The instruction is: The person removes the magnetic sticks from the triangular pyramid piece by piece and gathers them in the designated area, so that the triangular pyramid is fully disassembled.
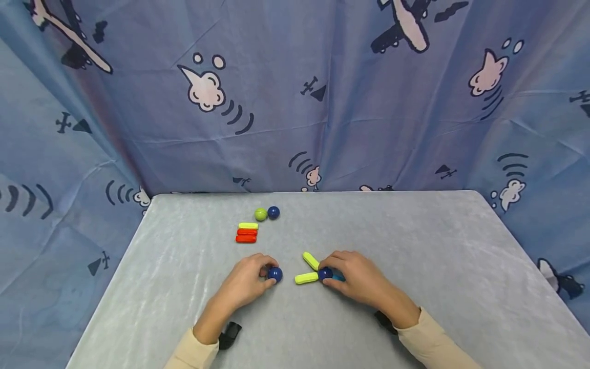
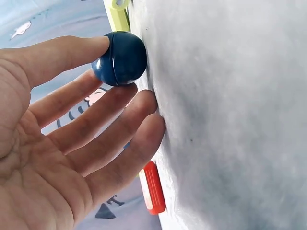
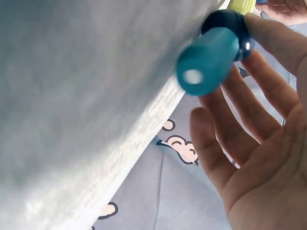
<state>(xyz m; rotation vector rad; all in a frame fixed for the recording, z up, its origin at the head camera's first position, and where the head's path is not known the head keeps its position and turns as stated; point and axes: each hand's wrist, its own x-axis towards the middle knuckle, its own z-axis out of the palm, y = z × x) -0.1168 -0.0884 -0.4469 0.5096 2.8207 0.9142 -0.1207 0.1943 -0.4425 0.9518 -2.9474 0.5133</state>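
Observation:
My left hand [image 1: 247, 278] pinches a dark blue ball [image 1: 275, 274] between thumb and fingertips; the left wrist view shows a seam around that ball [image 2: 125, 58]. To its right, my right hand [image 1: 357, 275] pinches a second dark blue ball [image 1: 324, 274]. Two yellow-green rods meet this ball: one rod [image 1: 306, 278] points left, the other rod [image 1: 311, 260] slants up and away. A teal rod [image 3: 206, 62] joins the ball on the palm side, its round end showing a pale spot. A gap separates the left hand's ball from the nearest rod tip.
Farther back on the grey cloth-covered table [image 1: 415, 230] lie a green ball [image 1: 260, 214] and a dark blue ball [image 1: 273, 212] side by side. Just in front are a yellow-green rod [image 1: 248, 225] and two red rods [image 1: 246, 238]. A patterned blue curtain [image 1: 276, 102] hangs behind.

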